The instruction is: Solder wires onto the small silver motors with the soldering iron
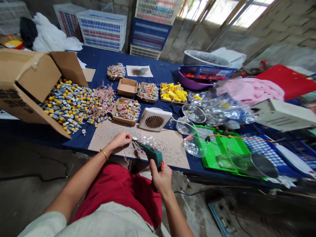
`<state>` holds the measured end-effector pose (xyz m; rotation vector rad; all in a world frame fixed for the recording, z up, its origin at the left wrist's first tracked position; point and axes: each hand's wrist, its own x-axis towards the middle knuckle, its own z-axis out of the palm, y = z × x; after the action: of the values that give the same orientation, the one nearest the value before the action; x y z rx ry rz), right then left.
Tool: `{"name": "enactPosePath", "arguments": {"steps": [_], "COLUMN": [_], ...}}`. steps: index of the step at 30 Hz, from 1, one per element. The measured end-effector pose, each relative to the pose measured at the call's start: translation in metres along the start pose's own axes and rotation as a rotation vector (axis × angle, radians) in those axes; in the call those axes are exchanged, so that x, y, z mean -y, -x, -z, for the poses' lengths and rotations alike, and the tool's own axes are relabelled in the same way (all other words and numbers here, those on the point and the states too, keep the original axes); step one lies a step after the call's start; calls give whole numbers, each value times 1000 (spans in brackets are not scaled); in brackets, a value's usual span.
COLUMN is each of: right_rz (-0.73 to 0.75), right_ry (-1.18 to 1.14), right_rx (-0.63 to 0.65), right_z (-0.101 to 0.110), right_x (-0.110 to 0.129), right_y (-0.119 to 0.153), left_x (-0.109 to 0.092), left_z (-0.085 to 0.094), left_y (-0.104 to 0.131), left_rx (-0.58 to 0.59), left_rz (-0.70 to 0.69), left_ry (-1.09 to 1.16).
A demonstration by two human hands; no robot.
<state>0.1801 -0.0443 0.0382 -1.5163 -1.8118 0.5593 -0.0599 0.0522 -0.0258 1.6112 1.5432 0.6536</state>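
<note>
My left hand (pixel 122 139), a gold bangle on its wrist, pinches a small motor (pixel 134 139) above the cardboard sheet (pixel 101 136). Thin red and white wires (pixel 125 154) dangle below that hand. My right hand (pixel 161 176) is wrapped around the handle of a green pistol-shaped soldering gun (pixel 151 152) with orange-red parts. Its narrow dark tip points left and meets or nearly meets the motor; the exact contact is too small to tell. Small shiny metal pieces (pixel 158 144) lie scattered on the cardboard beneath and behind the tool.
A carton (pixel 32 85) spills yellow-ended motors (pixel 66 102) at left. Behind the cardboard stand a white fan box (pixel 155 119), a box of wired motors (pixel 127 110) and yellow parts (pixel 173 92). Bowls of metal pieces (pixel 194 146) and a green tray (pixel 223 144) sit at right.
</note>
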Motion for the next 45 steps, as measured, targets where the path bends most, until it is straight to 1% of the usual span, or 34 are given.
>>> {"name": "enactPosePath", "arguments": {"steps": [5,8,13,18,26,30,35,45], "right_rz": [70,81,2,-80,-106,-98,-75,-19], "right_ry": [33,36,-1,-33,-86,-63,-44,-31], "right_rx": [-37,-53,-37,-61,-88,-85,-70,-29], "right_z": [-1,-3,-1,6,11,9,6,1], "right_x": [3,5,5,1,-1,-2,-2,6], "right_y": [-2,-3,0,6,11,11,8,-1], "left_x": [2,2,2,3,6,6,6,5], "left_z": [-1,-1,-1,-2,-1,-1,-2,-3], "left_y": [-1,-2,-1,-3,-3,-3,-5,-6], "left_rx": [2,1,-1,-7,-4,6,-9,-6], "left_rz": [1,2,-5,18,8,1,3,18], "left_ry": [2,5,5,-11,-12,-4,-12,-28]}}
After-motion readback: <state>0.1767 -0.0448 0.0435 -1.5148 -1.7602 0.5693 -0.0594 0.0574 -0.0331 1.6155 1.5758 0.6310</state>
